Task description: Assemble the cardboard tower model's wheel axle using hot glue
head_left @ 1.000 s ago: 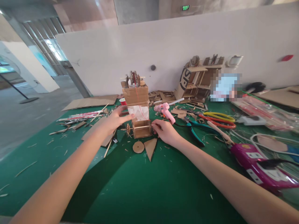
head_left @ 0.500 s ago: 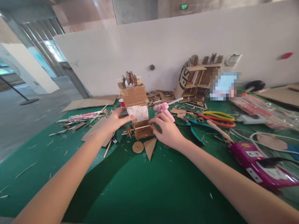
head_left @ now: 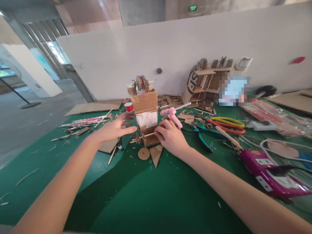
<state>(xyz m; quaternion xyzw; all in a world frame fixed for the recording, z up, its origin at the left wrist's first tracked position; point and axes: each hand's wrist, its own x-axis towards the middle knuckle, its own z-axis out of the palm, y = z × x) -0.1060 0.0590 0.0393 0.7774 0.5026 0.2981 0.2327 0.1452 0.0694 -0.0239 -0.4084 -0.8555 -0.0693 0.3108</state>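
Cardboard model (head_left: 146, 102) held at its lower right edge

The cardboard model is stood upright on the green bench (head_left: 158, 198), between the two grips. By the right grip (head_left: 173, 138), its lower right edge is pinched, with thumb and fingers brought together; which part lies between the fingertips cannot be told, as it is hidden. A thin crossbar (head_left: 149, 134) is seen running across the open lower box to those fingertips.

The left grip (head_left: 113, 128) is held with thumb and fingers spread, just beside the model's left side; whether it is touched by the thumb cannot be told. A small wheel (head_left: 138, 138) is mounted low on the model, near the left thumb, and larger wheels (head_left: 142, 84) are carried on its top, above both grips.

A red reel (head_left: 128, 107) is placed just beyond the left fingers. A round disc (head_left: 144, 153) and a cardboard triangle (head_left: 156, 156) are laid between the grips, nearer the person; the triangle is set just beside the right grip. A pink glue gun (head_left: 172, 114) is seen just beyond the right grip, and teal-handled pliers (head_left: 204, 143) are laid to its right. Farther right of it, a purple power strip (head_left: 273, 172) is placed.
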